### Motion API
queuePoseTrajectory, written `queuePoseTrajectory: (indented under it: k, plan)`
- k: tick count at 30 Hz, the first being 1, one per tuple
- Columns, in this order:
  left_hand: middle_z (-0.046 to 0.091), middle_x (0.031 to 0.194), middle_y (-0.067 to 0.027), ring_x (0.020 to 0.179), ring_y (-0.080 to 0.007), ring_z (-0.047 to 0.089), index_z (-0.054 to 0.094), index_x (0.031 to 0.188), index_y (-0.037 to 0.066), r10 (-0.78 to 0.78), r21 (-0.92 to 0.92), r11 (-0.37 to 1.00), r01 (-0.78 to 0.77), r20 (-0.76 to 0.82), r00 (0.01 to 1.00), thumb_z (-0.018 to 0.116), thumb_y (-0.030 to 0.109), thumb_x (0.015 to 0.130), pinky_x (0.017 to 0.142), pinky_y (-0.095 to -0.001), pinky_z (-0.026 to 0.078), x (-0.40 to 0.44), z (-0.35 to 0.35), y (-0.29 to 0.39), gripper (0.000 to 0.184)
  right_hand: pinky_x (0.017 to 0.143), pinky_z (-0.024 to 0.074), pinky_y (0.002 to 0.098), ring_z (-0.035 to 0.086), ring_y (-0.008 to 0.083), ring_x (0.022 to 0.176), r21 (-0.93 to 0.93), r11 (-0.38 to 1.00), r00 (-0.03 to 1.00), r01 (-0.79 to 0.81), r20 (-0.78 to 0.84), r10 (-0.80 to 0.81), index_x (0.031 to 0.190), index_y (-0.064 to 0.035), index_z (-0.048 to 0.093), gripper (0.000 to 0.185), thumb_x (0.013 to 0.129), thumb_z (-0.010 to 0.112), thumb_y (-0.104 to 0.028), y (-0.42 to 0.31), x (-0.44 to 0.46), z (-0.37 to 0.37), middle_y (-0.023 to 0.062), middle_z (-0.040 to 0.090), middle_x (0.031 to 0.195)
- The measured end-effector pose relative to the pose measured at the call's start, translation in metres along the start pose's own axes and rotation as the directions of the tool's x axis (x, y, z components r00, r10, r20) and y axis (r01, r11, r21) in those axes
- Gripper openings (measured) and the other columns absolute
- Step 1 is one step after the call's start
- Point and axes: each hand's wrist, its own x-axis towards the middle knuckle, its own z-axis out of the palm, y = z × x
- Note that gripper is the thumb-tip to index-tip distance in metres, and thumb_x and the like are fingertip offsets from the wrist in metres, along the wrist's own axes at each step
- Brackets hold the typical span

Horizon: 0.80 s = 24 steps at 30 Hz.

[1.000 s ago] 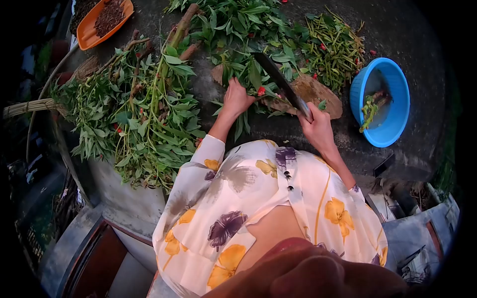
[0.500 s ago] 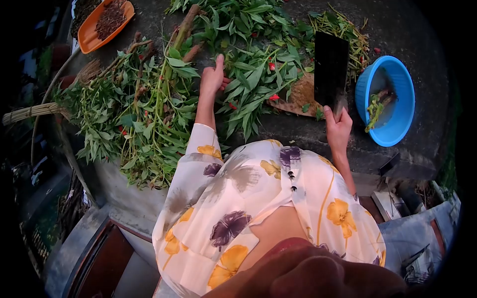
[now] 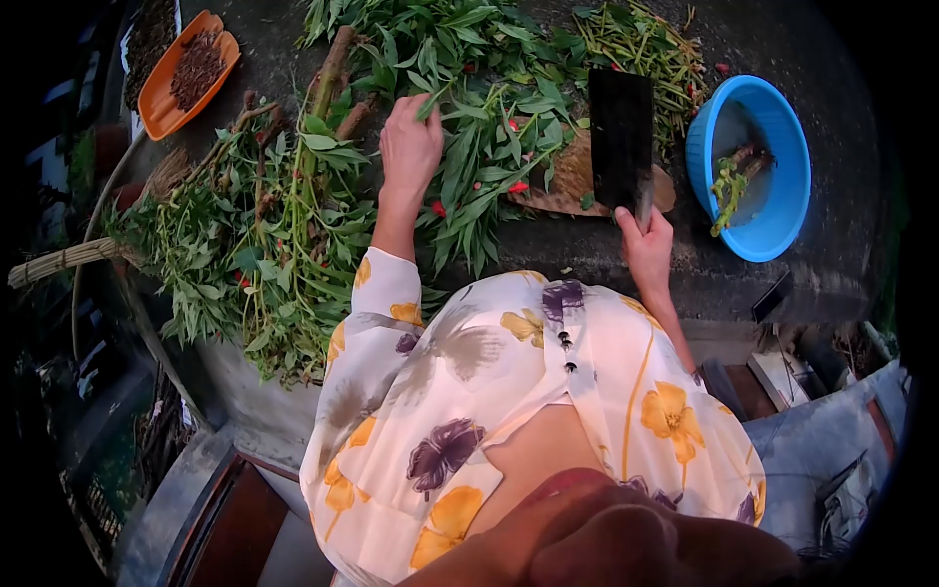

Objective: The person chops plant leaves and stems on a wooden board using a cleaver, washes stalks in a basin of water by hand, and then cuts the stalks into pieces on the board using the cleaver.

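My right hand (image 3: 648,247) is closed round the handle of a dark, broad-bladed cleaver (image 3: 621,137), its blade pointing away from me over a wooden board (image 3: 567,181). Leafy green stems with red flowers (image 3: 479,161) lie left of the board, partly over its edge. At the near end of the upper leafy heap (image 3: 440,39), my left hand (image 3: 409,147) has its fingers curled at the leaves; whether they grip any is hard to tell. Cut green stem pieces (image 3: 650,59) are piled behind the cleaver.
A blue basin (image 3: 802,171) holding a few stem pieces stands at the right. A large leafy bundle (image 3: 284,245) with thick stems lies at the left. Beyond it are an orange scoop (image 3: 158,110) with brown bits and a stick broom (image 3: 73,259).
The cleaver has swung from a slant to upright, and my right hand has moved right. My left hand has left the stems near the board and reached up and left to the leafy heap.
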Motion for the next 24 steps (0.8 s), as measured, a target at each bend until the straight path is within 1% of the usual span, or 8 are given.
queuePoseTrajectory:
  k: [1, 2, 3, 5, 8, 12, 18, 24]
  plan:
    - [0.064, 0.108, -0.031, 0.1, -0.0504, 0.06, 0.059, 0.119, -0.004, -0.201, 0.028, 0.979, 0.203, 0.307, 0.93, 0.052, 0.042, 0.099, 0.088, -0.0509, 0.049, 0.0, 0.011, 0.013, 0.05, 0.056, 0.0346, 0.0292, 0.038, 0.0077, 0.061, 0.001, 1.0, 1.0, 0.002, 0.0, -0.002, 0.083, -0.0002, 0.057, 0.023, 0.091, 0.068, -0.018, -0.001, 0.0, 0.002, -0.0032, 0.043, 0.062]
    - [0.06, 0.117, -0.0347, 0.113, -0.0492, 0.057, 0.047, 0.132, -0.011, -0.214, 0.015, 0.975, 0.224, 0.357, 0.909, 0.052, 0.06, 0.095, 0.094, -0.0531, 0.045, -0.011, 0.026, 0.022, 0.08, 0.056, 0.0348, 0.0291, 0.038, 0.0077, 0.061, -0.024, 1.0, 1.0, 0.016, 0.022, -0.015, 0.084, -0.0001, 0.058, 0.022, 0.091, 0.068, -0.018, -0.002, 0.0, 0.005, -0.003, 0.043, 0.063]
    - [0.054, 0.13, -0.0325, 0.122, -0.044, 0.053, 0.037, 0.139, -0.013, -0.194, 0.241, 0.962, 0.131, 0.263, 0.945, 0.059, 0.07, 0.086, 0.099, -0.0553, 0.041, -0.027, 0.051, 0.023, 0.101, 0.056, 0.0349, 0.0291, 0.038, 0.0076, 0.062, -0.049, 0.998, 0.999, 0.031, 0.035, -0.029, 0.086, 0.0001, 0.059, 0.021, 0.091, 0.068, -0.018, -0.002, 0.001, 0.005, -0.0029, 0.043, 0.063]
    - [0.049, 0.133, -0.0303, 0.121, -0.0399, 0.051, 0.031, 0.144, -0.012, -0.066, 0.45, 0.891, -0.058, 0.254, 0.965, 0.072, 0.065, 0.077, 0.101, -0.0555, 0.038, -0.053, 0.067, 0.038, 0.11, 0.056, 0.0355, 0.0291, 0.038, 0.0076, 0.062, -0.06, 0.998, 0.999, 0.029, 0.041, -0.026, 0.089, 0.0007, 0.061, 0.02, 0.091, 0.067, -0.018, 0.001, 0.001, 0.006, -0.0023, 0.044, 0.063]
    - [0.055, 0.124, -0.0255, 0.114, -0.039, 0.053, 0.038, 0.141, -0.009, 0.174, 0.47, 0.866, -0.172, 0.039, 0.984, 0.081, 0.042, 0.076, 0.099, -0.0526, 0.04, -0.062, 0.087, 0.019, 0.094, 0.054, 0.0365, 0.0299, 0.039, 0.0082, 0.06, -0.12, 0.987, 0.993, 0.111, 0.064, -0.104, 0.094, 0.0006, 0.062, 0.018, 0.09, 0.067, -0.017, 0.006, 0.005, 0.01, 0.001, 0.044, 0.061]
    - [0.059, 0.12, -0.0182, 0.115, -0.0383, 0.051, 0.057, 0.125, -0.003, 0.075, 0.227, 0.966, -0.123, 0.209, 0.975, 0.072, 0.008, 0.077, 0.093, -0.0499, 0.042, -0.057, 0.06, -0.011, 0.051, 0.053, 0.0378, 0.0327, 0.043, 0.0113, 0.056, -0.196, 0.973, 0.991, 0.118, 0.08, -0.104, 0.091, 0.0009, 0.06, 0.017, 0.091, 0.066, -0.015, -0.005, 0.007, 0.011, 0.0065, 0.045, 0.059]
    - [0.053, 0.124, -0.0219, 0.112, -0.0405, 0.05, 0.058, 0.12, -0.004, 0.133, 0.309, 0.939, -0.151, 0.079, 0.988, 0.062, 0.002, 0.079, 0.093, -0.049, 0.043, -0.083, 0.078, -0.003, 0.042, 0.057, 0.046, 0.046, 0.056, 0.0453, 0.06, -0.308, 0.901, 0.925, 0.306, 0.321, -0.204, 0.091, -0.0002, 0.056, 0.015, 0.087, 0.065, -0.011, -0.025, 0.012, 0.028, 0.0228, 0.056, 0.063]
    - [0.049, 0.119, -0.025, 0.114, -0.0429, 0.047, 0.055, 0.116, -0.013, 0.018, 0.16, 0.987, -0.023, 0.033, 0.999, 0.076, 0.008, 0.073, 0.097, -0.0497, 0.042, -0.082, 0.06, 0.009, 0.052, 0.066, 0.0478, 0.0553, 0.062, 0.0473, 0.074, -0.533, 0.715, 0.88, 0.452, 0.401, -0.257, 0.1, -0.004, 0.056, 0.019, 0.085, 0.064, -0.01, 0.004, 0.029, 0.054, 0.025, 0.062, 0.071]
